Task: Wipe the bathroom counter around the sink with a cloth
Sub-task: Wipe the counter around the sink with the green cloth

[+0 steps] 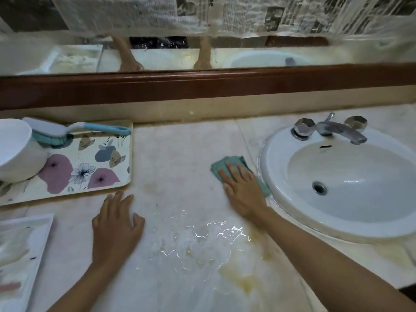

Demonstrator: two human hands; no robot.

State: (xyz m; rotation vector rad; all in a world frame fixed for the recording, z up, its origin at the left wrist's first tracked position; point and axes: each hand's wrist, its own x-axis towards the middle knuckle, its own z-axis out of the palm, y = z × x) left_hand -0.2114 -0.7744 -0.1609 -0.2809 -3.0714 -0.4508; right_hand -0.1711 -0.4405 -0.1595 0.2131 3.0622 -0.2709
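A pale marble counter (180,154) runs across the view, wet and yellow-stained near its front edge. Set into it at the right is a white oval sink (351,183) with a chrome faucet (337,129). My right hand (243,188) lies flat, fingers spread, pressing a teal cloth (227,163) onto the counter just left of the sink's rim. The palm covers most of the cloth. Resting flat on the bare counter left of centre is my left hand (117,228), fingers apart and holding nothing.
A floral tray (90,174) at the left carries a white bowl (18,149) and a blue-handled scrub brush (67,131). A white rectangular dish (24,255) sits at the near left. A wooden-framed mirror (202,86) backs the counter, with newspaper stuck over its upper part.
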